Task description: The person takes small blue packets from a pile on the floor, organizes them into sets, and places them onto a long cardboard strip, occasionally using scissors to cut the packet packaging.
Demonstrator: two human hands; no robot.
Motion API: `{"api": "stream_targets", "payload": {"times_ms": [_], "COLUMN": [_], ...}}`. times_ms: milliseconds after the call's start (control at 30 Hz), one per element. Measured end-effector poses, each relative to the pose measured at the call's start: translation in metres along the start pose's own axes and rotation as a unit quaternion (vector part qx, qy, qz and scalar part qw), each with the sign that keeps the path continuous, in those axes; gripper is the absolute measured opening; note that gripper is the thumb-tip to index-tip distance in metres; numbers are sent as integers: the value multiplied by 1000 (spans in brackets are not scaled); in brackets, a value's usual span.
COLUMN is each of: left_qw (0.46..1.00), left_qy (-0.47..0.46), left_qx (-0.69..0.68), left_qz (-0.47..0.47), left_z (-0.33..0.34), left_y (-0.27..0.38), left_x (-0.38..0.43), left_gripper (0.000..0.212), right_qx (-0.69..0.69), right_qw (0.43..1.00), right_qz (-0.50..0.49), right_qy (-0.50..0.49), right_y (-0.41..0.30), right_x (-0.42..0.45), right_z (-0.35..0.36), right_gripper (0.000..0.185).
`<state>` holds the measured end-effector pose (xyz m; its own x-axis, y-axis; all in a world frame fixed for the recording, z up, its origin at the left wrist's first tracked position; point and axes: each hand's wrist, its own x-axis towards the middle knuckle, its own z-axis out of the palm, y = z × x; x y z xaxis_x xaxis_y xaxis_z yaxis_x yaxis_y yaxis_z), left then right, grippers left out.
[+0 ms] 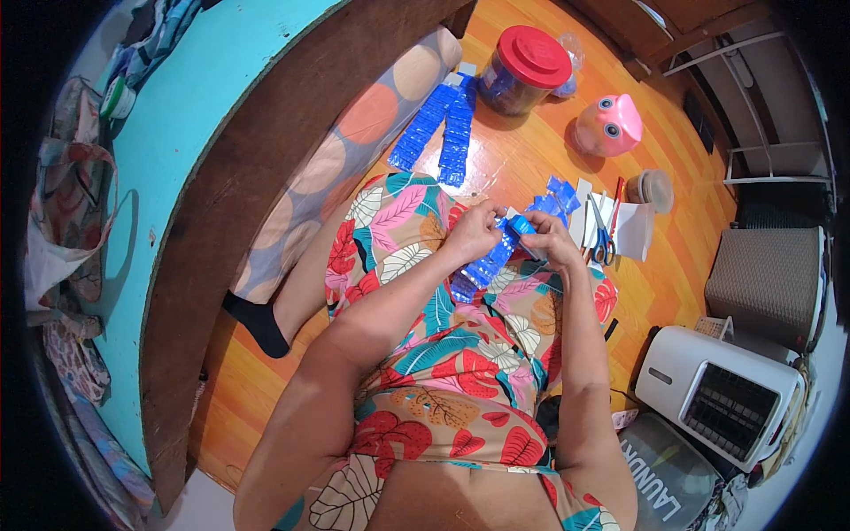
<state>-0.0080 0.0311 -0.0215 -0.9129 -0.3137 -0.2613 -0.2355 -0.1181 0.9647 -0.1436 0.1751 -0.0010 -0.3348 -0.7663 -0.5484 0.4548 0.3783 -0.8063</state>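
Note:
Over my lap, my left hand (pixel 475 231) pinches the top end of a strip of folded blue foil pieces (pixel 483 271), which hangs down onto the leaf-print cloth. My right hand (pixel 552 240) holds a small light-blue packet (pixel 522 225) against the same end; its fingertips nearly meet those of my left hand. More blue foil pieces (pixel 554 199) lie on the floor just beyond my right hand. Two finished-looking blue foil strips (pixel 422 126) with white ends lie ahead, partly on a dotted bolster. Blue-handled scissors (pixel 603 245) rest on white paper (pixel 634 229) to the right.
A clear jar with a red lid (pixel 534 56), a pink owl-faced container (pixel 607 126) and a small round tub (pixel 654 190) stand on the wood floor. The dotted bolster (pixel 368 113) lies left, beside a turquoise board (pixel 192 113). A white appliance (pixel 717 395) stands right.

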Motion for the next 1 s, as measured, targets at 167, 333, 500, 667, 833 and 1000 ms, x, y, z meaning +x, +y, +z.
{"api": "stream_targets", "payload": {"times_ms": [167,333,500,667,833,1000], "left_qw": [1000,1000,1000,999,997,989], "left_qy": [7,0,-5,27,47,-20], "left_qx": [7,-5,16,18,54,-134], "left_qz": [5,5,-7,-40,-25,-51], "left_z": [0,1,0,2,1,1], "left_y": [-7,-8,-7,4,-2,4], "left_x": [2,4,3,1,1,-1], "left_gripper": [30,29,31,41,53,34], "right_qx": [2,1,-16,-39,-64,-93], "right_qw": [1000,1000,1000,999,997,994], "right_qz": [-5,-7,-10,-31,-25,-48], "right_qy": [-1,-13,-10,7,27,41], "right_y": [-3,-2,-1,3,-3,-2], "right_x": [0,-1,1,2,0,1], "right_z": [6,3,2,1,11,21], "right_gripper": [50,51,50,50,46,44]}}
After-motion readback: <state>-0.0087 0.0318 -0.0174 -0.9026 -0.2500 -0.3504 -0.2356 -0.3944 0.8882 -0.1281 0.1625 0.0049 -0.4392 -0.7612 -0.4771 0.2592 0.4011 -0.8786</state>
